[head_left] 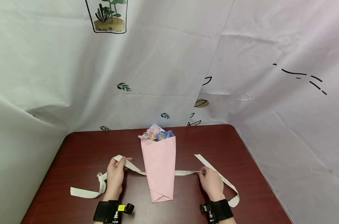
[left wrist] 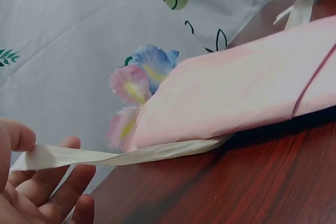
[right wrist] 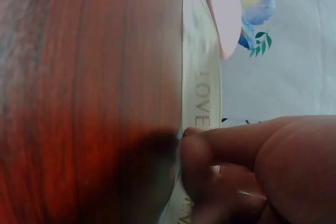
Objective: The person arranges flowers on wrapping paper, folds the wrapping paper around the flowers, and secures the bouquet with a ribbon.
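A bouquet wrapped in pink paper [head_left: 160, 168] lies on the table, pink and blue flowers [head_left: 156, 133] showing at its far end. Beneath it runs a cream ribbon [head_left: 185, 173], coming out at both sides. My left hand [head_left: 116, 174] pinches the ribbon left of the bouquet, between thumb and fingers; in the left wrist view the other fingers spread below it. To the right, my right hand [head_left: 212, 182] pinches the other length between thumb and forefinger. Printed letters show on the ribbon [right wrist: 202, 98] in the right wrist view. The part under the bouquet is hidden.
The dark red wooden table [head_left: 88, 149] has rounded far corners. One loose ribbon tail [head_left: 85, 193] lies at the left, another [head_left: 231, 186] loops past the right hand. A white printed cloth [head_left: 158, 62] hangs behind and along both sides. Each wrist wears a black strap [head_left: 105, 211] with a camera.
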`<state>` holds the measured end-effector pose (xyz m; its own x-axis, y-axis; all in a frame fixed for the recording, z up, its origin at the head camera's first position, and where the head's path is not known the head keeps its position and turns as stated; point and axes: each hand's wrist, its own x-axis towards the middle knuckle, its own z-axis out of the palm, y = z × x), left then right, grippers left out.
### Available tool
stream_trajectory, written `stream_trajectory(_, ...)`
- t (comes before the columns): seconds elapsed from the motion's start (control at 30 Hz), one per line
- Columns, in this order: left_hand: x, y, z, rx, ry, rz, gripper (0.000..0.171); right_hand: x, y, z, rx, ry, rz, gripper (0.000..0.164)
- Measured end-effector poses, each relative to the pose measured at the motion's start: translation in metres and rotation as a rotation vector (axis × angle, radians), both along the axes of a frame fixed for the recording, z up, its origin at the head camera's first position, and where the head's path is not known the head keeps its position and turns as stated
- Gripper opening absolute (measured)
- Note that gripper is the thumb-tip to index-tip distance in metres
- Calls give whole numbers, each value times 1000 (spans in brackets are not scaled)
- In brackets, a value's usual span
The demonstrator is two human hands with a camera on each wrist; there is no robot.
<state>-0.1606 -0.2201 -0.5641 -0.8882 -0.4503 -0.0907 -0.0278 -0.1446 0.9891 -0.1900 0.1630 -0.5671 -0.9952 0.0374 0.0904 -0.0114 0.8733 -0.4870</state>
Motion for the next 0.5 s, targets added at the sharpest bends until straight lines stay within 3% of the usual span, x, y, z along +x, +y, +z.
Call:
stream_trajectory(0.13,1,5,1,16,28,-21,23,0,-8,0,-102,91,0,10)
stream_trajectory(0.3,2,16,6,-51,107,-109,28,-4,-25,3,-391,180,88,32)
stream_trajectory(0.4,2,23,12,-168,202,-179,29,-7,-39,10,-647,168,170,39)
stream_trajectory(0.5,0,29,18,-352,306,-247,25,-10,-55,18,-896,121,269,48)
